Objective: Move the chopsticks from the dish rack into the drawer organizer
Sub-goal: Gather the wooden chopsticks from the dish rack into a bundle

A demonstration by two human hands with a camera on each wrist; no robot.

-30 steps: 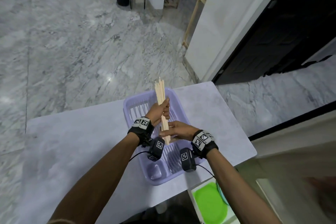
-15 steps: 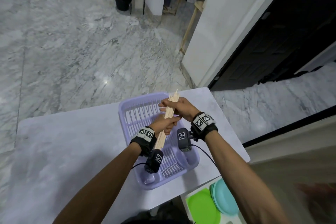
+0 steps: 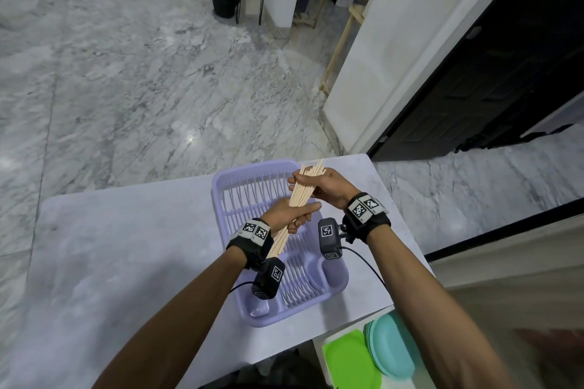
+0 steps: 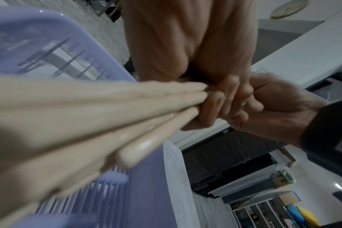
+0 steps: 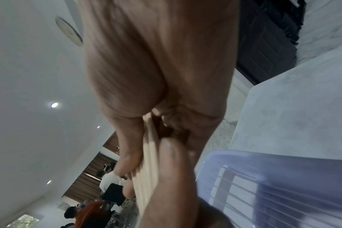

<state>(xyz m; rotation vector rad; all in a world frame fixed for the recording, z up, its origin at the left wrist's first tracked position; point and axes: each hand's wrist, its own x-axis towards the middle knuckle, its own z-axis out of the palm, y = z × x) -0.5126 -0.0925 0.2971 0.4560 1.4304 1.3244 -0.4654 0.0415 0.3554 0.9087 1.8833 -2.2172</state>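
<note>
A bundle of several pale wooden chopsticks (image 3: 299,199) slants above the lilac dish rack (image 3: 240,180) on the marble counter. My left hand (image 3: 292,218) grips the bundle near its lower half, and my right hand (image 3: 319,186) grips its upper end, where the tips fan out. In the left wrist view the chopsticks (image 4: 88,117) run blurred toward the camera, with my right hand's fingers (image 4: 221,100) curled round them. The right wrist view shows the chopsticks (image 5: 148,162) between my right thumb and fingers, the dish rack (image 5: 283,177) below. No drawer organizer is in view.
The counter (image 3: 126,262) stretches left of the rack. Below its near right corner an open drawer or shelf holds a green plate (image 3: 347,360) and teal plates (image 3: 392,344). A white wall and a dark door (image 3: 489,73) stand at the right. A marble floor lies beyond.
The bundle has tilted from upright to slanting right. My right hand moved from its lower end up to its top. The left hand slid down the bundle.
</note>
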